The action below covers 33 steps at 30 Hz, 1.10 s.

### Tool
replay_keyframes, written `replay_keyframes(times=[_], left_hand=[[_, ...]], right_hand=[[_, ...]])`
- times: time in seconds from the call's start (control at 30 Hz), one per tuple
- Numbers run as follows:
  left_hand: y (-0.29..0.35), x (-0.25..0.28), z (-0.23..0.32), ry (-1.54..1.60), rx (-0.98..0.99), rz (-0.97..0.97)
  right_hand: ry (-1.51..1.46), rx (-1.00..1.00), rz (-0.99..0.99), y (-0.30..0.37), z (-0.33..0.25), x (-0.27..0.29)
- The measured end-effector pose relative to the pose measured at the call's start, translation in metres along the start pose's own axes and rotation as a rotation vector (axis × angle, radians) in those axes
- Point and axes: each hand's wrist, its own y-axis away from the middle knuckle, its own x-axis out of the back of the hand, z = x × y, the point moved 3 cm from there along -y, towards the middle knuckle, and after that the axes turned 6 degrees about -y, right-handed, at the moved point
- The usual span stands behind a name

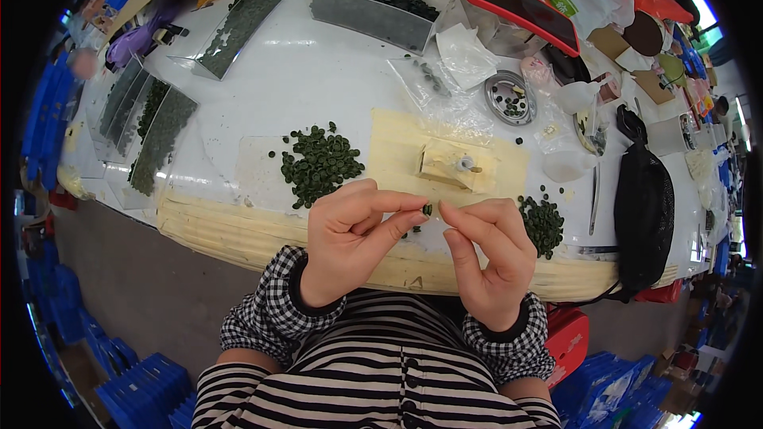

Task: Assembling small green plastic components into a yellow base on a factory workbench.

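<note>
Head view: one piece in hand

Left hand (pixel 350 237) pinches a green piece (pixel 427 210), bodyward of the tan block (pixel 442 164); right hand (pixel 494 254) beside the piece, thumb and forefinger narrowly apart; larger pile (pixel 319 165) left of block, smaller pile (pixel 542 226) right; one piece apparently in work, many loose; which pile is finished, cannot tell.

A white worktable (pixel 262 87) with a yellowish front edge (pixel 226 232) spans the centre; grey floor (pixel 151 270) shows at lower left, blue crates (pixel 147 389) line both sides, light (pixel 705 16) glows upper right
</note>
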Motion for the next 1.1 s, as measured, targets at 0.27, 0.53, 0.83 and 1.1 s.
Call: replay_keyframes(times=[0.27,0.53,0.83,1.1], left_hand=[[-0.0004,0.0004,-0.0006,0.02,-0.002,-0.006],[-0.0004,0.0005,-0.0009,-0.025,-0.072,-0.023],[-0.0006,0.0008,0.0006,-0.046,-0.078,-0.032],[0.0004,0.0002,-0.0026,0.036,0.008,-0.041]], right_hand=[[-0.06,0.011,-0.017,0.0031,0.0024,-0.0063],[-0.11,0.001,-0.03,0.0041,0.0056,-0.0064],[-0.143,-0.016,-0.039,0.0061,0.0074,-0.0057],[-0.136,-0.005,-0.052,0.0069,0.0073,-0.0053]])
